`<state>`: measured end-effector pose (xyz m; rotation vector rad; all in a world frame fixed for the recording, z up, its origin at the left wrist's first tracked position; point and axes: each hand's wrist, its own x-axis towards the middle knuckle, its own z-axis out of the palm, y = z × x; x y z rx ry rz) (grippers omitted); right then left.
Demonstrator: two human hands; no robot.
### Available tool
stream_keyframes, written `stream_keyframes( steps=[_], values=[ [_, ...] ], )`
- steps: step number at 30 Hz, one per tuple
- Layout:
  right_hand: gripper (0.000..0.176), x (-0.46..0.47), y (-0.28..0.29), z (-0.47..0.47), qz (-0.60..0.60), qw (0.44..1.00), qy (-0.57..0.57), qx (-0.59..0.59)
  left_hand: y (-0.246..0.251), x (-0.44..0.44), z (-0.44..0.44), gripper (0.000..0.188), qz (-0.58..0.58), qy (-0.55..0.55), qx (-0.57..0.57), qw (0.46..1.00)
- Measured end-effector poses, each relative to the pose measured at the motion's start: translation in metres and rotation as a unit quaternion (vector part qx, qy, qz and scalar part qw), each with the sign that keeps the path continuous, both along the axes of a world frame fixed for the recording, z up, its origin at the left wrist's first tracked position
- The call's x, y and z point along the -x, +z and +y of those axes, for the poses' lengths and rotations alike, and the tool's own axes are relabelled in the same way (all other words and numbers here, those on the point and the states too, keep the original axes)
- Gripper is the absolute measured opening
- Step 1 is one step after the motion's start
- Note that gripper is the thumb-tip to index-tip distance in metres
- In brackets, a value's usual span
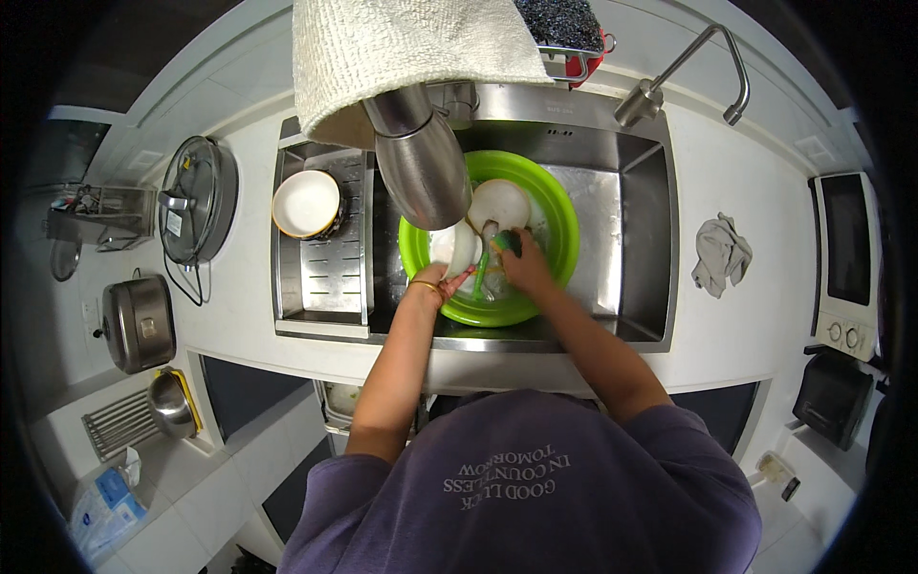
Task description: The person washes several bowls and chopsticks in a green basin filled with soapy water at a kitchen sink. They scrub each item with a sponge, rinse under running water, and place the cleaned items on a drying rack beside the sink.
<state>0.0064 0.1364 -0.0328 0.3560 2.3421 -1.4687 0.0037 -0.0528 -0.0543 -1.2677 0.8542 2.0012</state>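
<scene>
A bright green plastic basin (565,237) stands in the stainless steel sink. My left hand (439,283) holds a white bowl (459,247) tilted over the basin's left side. In my right hand (525,262) is a green and dark sponge (506,242), to the right of the bowl. Another pale round bowl or dish (500,204) lies at the back of the basin. A green-handled utensil (481,276) lies between my hands in the soapy water. The steel faucet (423,168) partly covers the basin's back left.
A white bowl (307,204) sits on the slotted drain tray (326,276) at left. A cream towel (401,50) hangs over the faucet. Right of the sink lies a grey cloth (721,255); a thin tap (640,102) stands behind. A lidded electric pan (197,201) is on the left counter.
</scene>
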Motion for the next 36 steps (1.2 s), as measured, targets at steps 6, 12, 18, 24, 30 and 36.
stream_keyframes(
  steps=[6,12,18,24,30,36],
  values=[
    [0.054,-0.024,0.064,-0.015,0.408,0.887,0.194,-0.097,0.026,-0.003,0.027,0.014,0.041,0.032,-0.067,0.996],
    [0.047,0.001,0.081,-0.026,0.431,0.876,0.179,-0.12,0.049,-0.004,0.041,0.014,0.061,-0.021,-0.025,0.998],
    [0.036,0.056,0.068,-0.008,0.347,0.861,0.356,-0.105,0.05,-0.005,0.028,0.017,0.166,-0.22,-0.064,0.959],
    [0.042,0.055,0.052,-0.007,-0.231,0.835,0.103,0.49,0.068,0.002,0.047,0.021,0.085,-0.063,-0.135,0.985],
    [0.049,0.044,0.024,-0.015,-0.176,0.836,-0.039,0.518,0.043,0.011,0.029,0.041,0.157,-0.12,-0.431,0.88],
    [0.056,0.038,0.003,-0.006,-0.165,0.861,-0.231,0.421,0.059,0.0,0.032,0.047,0.125,-0.036,-0.229,0.965]
  ],
)
